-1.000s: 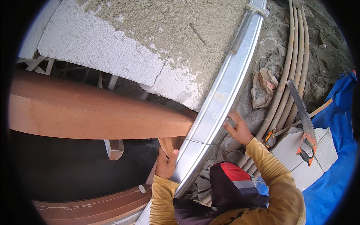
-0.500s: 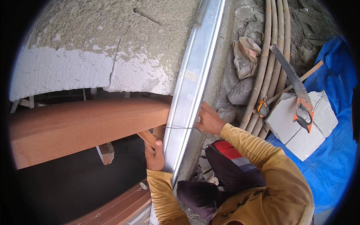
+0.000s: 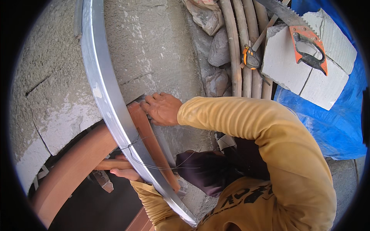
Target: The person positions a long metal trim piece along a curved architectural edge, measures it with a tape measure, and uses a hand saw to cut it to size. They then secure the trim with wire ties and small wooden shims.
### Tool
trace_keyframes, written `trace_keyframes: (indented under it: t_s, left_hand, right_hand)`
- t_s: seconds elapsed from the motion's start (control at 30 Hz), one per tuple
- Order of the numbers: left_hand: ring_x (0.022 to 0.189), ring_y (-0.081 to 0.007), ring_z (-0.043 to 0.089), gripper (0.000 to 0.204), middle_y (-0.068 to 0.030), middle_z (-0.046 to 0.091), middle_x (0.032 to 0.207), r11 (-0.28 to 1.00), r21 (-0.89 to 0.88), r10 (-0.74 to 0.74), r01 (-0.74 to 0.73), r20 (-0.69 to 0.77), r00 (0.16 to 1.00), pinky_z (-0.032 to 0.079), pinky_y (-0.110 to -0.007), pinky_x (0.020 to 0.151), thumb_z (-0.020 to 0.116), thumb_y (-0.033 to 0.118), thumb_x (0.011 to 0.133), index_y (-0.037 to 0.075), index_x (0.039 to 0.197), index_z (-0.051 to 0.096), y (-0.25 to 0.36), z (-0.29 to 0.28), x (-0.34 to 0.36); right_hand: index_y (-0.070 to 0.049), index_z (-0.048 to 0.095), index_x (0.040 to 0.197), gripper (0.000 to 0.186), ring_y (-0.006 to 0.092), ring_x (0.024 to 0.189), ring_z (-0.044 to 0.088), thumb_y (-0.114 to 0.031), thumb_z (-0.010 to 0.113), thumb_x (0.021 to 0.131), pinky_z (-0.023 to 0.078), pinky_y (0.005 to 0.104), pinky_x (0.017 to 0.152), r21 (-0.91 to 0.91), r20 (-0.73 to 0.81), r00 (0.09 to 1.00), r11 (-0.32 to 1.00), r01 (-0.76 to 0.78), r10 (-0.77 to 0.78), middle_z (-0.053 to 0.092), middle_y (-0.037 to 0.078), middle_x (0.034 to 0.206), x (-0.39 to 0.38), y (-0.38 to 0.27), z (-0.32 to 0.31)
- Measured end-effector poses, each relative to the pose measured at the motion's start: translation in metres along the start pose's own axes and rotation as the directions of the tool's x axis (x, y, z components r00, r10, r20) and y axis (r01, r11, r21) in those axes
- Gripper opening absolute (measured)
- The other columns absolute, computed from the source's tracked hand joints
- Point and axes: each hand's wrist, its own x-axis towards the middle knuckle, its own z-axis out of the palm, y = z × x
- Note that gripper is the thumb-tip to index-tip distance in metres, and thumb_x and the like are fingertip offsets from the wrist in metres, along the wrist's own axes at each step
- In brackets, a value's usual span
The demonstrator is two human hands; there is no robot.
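A long silver metal bar (image 3: 104, 88) lies curved across a rough grey plastered wall (image 3: 154, 38). Behind it runs a reddish wooden batten (image 3: 152, 146). My right hand (image 3: 162, 108) rests its fingertips on the batten's upper end, against the wall. My left hand (image 3: 125, 173) is partly hidden under the bar and grips a short wooden stick (image 3: 108, 164). A thin dark wire (image 3: 154, 166) loops around the bar near that hand. Both sleeves are yellow.
A broad brown wooden beam (image 3: 73, 169) comes out below the wall at lower left. At upper right are tan pipes (image 3: 235, 46), stones (image 3: 219, 50), an orange tape measure (image 3: 250, 57), and an orange-handled saw (image 3: 308, 46) on white blocks (image 3: 293, 73) over a blue tarp (image 3: 327, 123).
The view has swung and come closer, so the bar now sits at the left. My right hand has left the bar's right edge and now rests on the batten's end.
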Motion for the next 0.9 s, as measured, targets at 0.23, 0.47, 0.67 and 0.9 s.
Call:
trace_keyframes:
  t_s: [0.23, 0.47, 0.67, 0.9]
  left_hand:
    - [0.071, -0.0143, 0.054, 0.070, -0.0044, 0.056, 0.079, 0.956, 0.116, 0.275, -0.270, -0.026, 0.961, 0.045, -0.027, 0.057, 0.036, 0.074, 0.081, 0.007, 0.093, 0.053, 0.002, 0.019, -0.005]
    - [0.061, -0.0152, 0.055, 0.074, -0.0055, 0.059, 0.071, 0.950, 0.170, 0.269, -0.263, -0.013, 0.963, 0.047, -0.027, 0.053, 0.033, 0.075, 0.081, 0.005, 0.087, 0.056, 0.006, 0.029, -0.007]
    - [0.059, -0.0159, 0.054, 0.076, -0.0045, 0.055, 0.063, 0.965, 0.120, 0.245, -0.232, -0.110, 0.963, 0.046, -0.028, 0.051, 0.029, 0.079, 0.079, 0.007, 0.073, 0.053, 0.002, 0.030, -0.004]
    - [0.084, -0.0204, 0.051, 0.094, -0.0111, 0.053, 0.088, 0.979, 0.172, 0.104, -0.107, 0.028, 0.994, 0.046, -0.034, 0.072, 0.031, 0.087, 0.068, 0.000, 0.096, 0.050, 0.007, 0.013, 0.000]
  right_hand:
    - [0.001, 0.057, 0.106, 0.038, 0.0259, 0.088, 0.054, -0.018, 0.060, 0.073, 0.044, 0.0352, 0.071, -0.028, -0.291, 0.956, 0.998, -0.047, 0.037, 0.054, 0.012, 0.096, 0.002, -0.009, 0.025]
    - [-0.002, 0.053, 0.115, 0.056, 0.0260, 0.095, 0.051, -0.019, 0.072, 0.066, 0.046, 0.0342, 0.082, 0.056, -0.334, 0.940, 0.997, -0.058, 0.074, 0.052, 0.011, 0.106, 0.000, -0.004, 0.037]
    - [-0.003, 0.057, 0.108, 0.048, 0.0255, 0.092, 0.051, -0.021, 0.069, 0.065, 0.047, 0.0323, 0.078, 0.104, -0.483, 0.876, 0.994, 0.030, 0.024, 0.051, 0.009, 0.099, -0.001, 0.003, 0.043]
    - [-0.001, 0.051, 0.116, 0.059, 0.0270, 0.096, 0.050, -0.019, 0.072, 0.065, 0.044, 0.0353, 0.084, 0.090, -0.354, 0.935, 0.995, 0.049, -0.014, 0.050, 0.012, 0.103, -0.004, 0.007, 0.033]
